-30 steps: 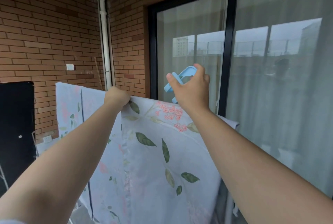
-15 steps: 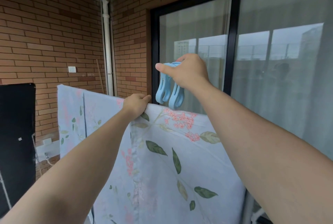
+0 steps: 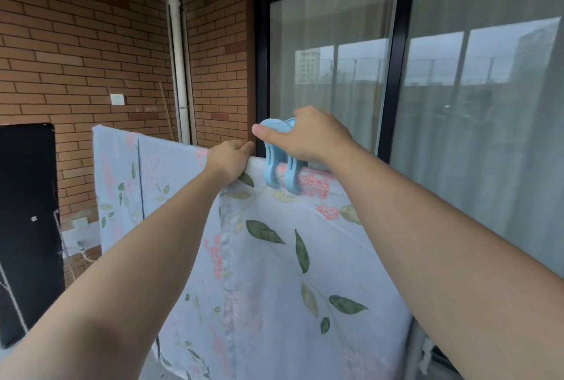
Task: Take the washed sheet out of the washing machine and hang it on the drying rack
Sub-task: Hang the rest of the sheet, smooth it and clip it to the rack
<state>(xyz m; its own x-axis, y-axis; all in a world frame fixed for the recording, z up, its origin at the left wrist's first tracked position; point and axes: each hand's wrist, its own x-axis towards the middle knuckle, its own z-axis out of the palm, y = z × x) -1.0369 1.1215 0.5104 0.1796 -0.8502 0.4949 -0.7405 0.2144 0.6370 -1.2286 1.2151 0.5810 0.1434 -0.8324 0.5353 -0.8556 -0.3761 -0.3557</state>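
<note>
A pale blue sheet (image 3: 274, 272) printed with green leaves and pink flowers hangs over the top bar of the drying rack, which it hides. My left hand (image 3: 229, 159) grips the sheet's top fold over the bar. Just to its right, my right hand (image 3: 308, 137) squeezes two light blue clothes pegs (image 3: 279, 166), whose jaws straddle the fold. The washing machine is out of view.
A brick wall with a white drainpipe (image 3: 178, 53) stands behind the sheet. Dark-framed sliding glass doors (image 3: 393, 74) run along the right. A black panel (image 3: 27, 227) leans at the left. A white rack leg (image 3: 415, 352) shows at the lower right.
My right hand brought the pegs down from above the sheet onto its top fold. My left hand stayed gripping the fold beside them.
</note>
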